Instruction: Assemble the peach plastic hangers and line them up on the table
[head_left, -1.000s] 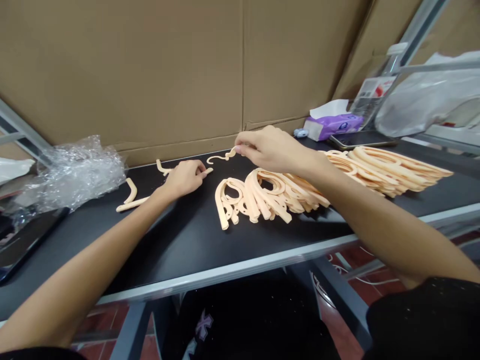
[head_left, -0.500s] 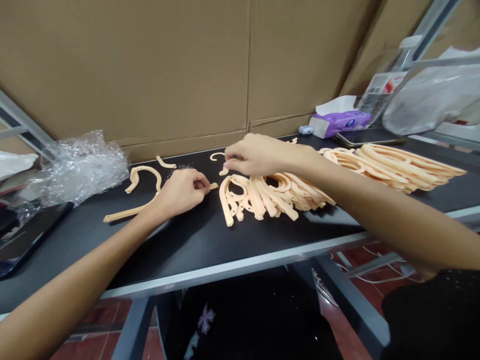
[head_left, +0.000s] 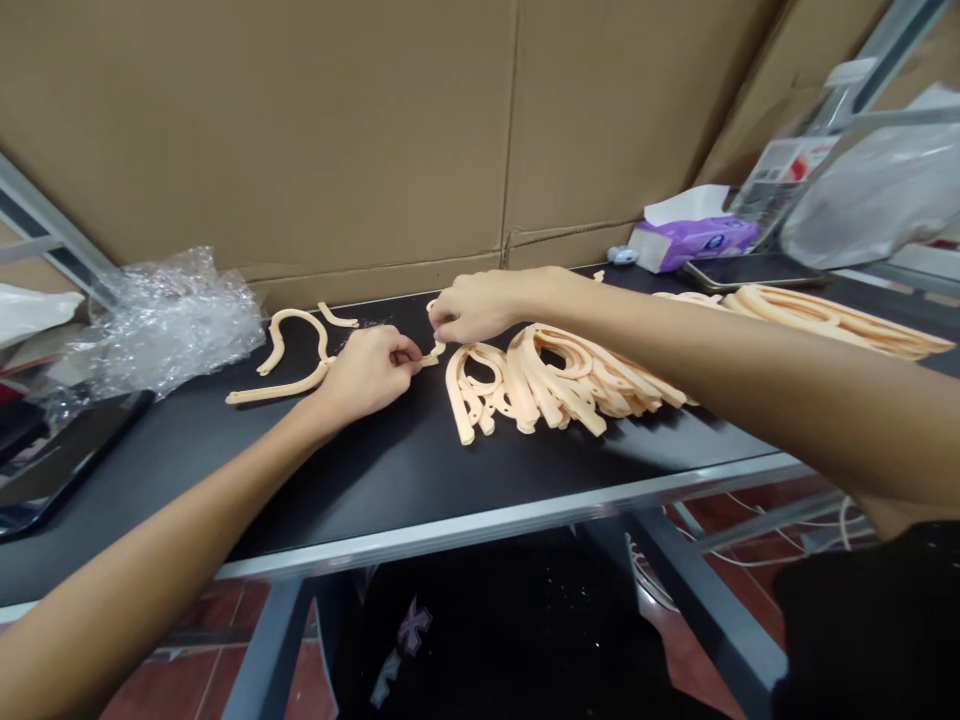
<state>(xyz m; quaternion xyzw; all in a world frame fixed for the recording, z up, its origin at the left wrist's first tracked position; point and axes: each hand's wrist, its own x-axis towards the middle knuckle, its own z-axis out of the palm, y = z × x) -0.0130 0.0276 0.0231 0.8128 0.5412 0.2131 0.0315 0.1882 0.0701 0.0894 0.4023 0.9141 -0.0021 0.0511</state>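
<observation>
My left hand (head_left: 371,370) rests low over the black table, thumb and fingers pinched on a cream plastic hanger piece whose tip shows just right of the fingertips. A long hanger arm (head_left: 277,390) and a curved part (head_left: 279,335) stick out left of this hand; whether they join the held piece is hidden. My right hand (head_left: 476,303) pinches a small cream hanger hook (head_left: 439,349), its lower end against or very close to the tip in my left fingers. Right beside them lies a heap of cream hanger parts (head_left: 555,385), partly under my right forearm.
More hanger parts (head_left: 825,315) lie farther right. A short loose piece (head_left: 337,317) is behind my left hand. Crumpled clear plastic wrap (head_left: 180,325) and a dark phone-like device (head_left: 67,460) are left. A purple tissue pack (head_left: 697,240) and phone (head_left: 754,272) stand back right, before cardboard (head_left: 360,130).
My right hand has brought the hook down and left to the piece in my left hand. My left hand has stayed nearly in place, while the view has shifted slightly.
</observation>
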